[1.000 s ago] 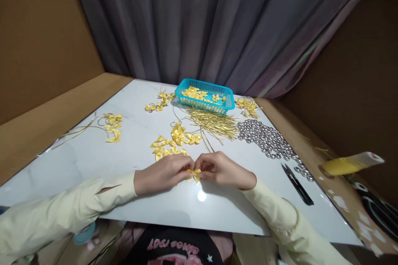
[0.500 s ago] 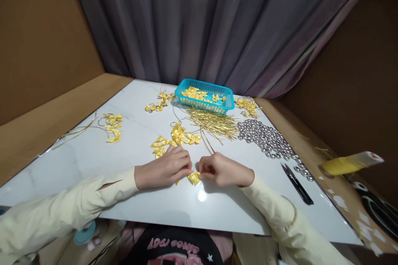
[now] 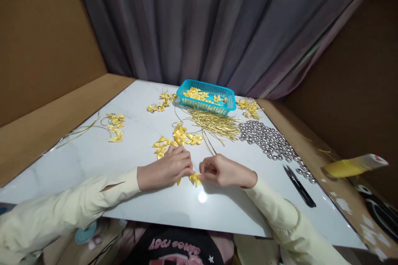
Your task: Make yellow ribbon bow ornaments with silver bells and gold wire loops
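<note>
A small yellow ribbon bow (image 3: 195, 179) lies low over the white table (image 3: 130, 182), pinched from both sides. My left hand (image 3: 166, 170) grips its left end with closed fingers. My right hand (image 3: 224, 171) pinches its right end, fingers curled in. Both wrists rest on the tabletop near its front edge. Just beyond my left hand lies a cluster of finished yellow bows (image 3: 175, 138).
A teal basket (image 3: 205, 96) with bows stands at the back. In front of it lie gold wire strips (image 3: 216, 124), silver bells (image 3: 271, 140) to the right, black snips (image 3: 299, 191), more bows (image 3: 115, 126) at left, and a yellow ribbon spool (image 3: 351, 167) off the table's right edge.
My hands drew slightly apart, the right one moving right, and the bow between them turned and dropped a little toward the table. The camera view shifted slightly.
</note>
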A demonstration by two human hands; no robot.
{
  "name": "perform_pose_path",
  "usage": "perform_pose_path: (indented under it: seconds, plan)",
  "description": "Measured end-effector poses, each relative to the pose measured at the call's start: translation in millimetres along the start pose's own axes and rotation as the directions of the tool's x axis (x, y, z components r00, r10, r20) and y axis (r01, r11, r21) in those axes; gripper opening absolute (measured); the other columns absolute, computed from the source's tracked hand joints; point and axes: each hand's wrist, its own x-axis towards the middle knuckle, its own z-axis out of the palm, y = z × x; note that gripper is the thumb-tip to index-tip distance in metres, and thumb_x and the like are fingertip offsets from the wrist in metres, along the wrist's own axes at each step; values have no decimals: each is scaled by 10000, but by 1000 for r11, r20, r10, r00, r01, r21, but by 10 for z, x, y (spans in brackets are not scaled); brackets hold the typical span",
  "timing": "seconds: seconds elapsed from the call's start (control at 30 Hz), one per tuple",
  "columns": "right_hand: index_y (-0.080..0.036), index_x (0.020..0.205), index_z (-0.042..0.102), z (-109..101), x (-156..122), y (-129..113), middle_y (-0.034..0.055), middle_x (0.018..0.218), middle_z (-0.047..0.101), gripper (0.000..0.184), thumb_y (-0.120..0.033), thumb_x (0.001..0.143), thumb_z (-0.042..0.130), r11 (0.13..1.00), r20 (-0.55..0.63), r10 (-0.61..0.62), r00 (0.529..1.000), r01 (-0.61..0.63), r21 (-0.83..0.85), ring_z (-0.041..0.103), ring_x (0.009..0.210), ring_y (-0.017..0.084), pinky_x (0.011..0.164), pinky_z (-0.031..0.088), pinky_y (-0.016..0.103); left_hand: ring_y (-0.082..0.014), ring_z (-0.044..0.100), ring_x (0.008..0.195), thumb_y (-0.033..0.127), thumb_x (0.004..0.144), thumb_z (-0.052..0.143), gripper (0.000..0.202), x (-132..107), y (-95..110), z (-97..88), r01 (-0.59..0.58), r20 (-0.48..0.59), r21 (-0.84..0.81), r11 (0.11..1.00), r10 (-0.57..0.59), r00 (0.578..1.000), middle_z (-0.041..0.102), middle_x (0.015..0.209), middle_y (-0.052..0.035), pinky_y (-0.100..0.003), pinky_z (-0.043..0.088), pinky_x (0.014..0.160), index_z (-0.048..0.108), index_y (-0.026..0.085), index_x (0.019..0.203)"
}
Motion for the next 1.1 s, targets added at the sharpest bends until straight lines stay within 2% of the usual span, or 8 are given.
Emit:
perform_pose_path:
  seconds: [0.2, 0.37, 0.67, 1.1]
  plan:
    - [-140, 784, 634, 37, -9, -49, -22, 548, 557, 148, -286, 760, 629, 998, -41, 29, 999, -31, -49, 423, 468, 75, 501, 319, 199, -189, 409, 840, 332, 923, 467, 230, -7, 21, 34, 44, -14, -28, 999, -45, 999, 535, 814, -8, -330, 252, 744, 541, 159, 791]
    - [-161, 791, 646, 56, -29, -79, 5, 613, 616, 145, -302, 758, 635, 994, -69, 78, 995, -84, -75, 476, 506, 97, 529, 337, 213, -193, 411, 846, 290, 926, 466, 201, -8, 63, 16, 77, -18, -53, 996, -78, 997, 534, 817, -11, -329, 260, 743, 547, 157, 800]
    - [-173, 787, 673, 77, -54, -85, 19, 631, 649, 189, -353, 756, 627, 981, -82, 187, 979, -191, -41, 522, 526, 120, 523, 357, 223, -200, 401, 848, 303, 922, 472, 211, -12, 66, 33, 90, -34, -53, 995, -92, 995, 541, 805, -16, -334, 265, 743, 547, 154, 792]
    - [-168, 771, 679, 92, -50, -68, -5, 575, 617, 202, -363, 738, 640, 977, -90, 211, 973, -211, 15, 501, 516, 109, 527, 361, 216, -203, 397, 862, 295, 928, 460, 212, -30, 72, 27, 96, -26, -54, 994, -98, 995, 532, 813, -20, -343, 270, 769, 543, 151, 796]
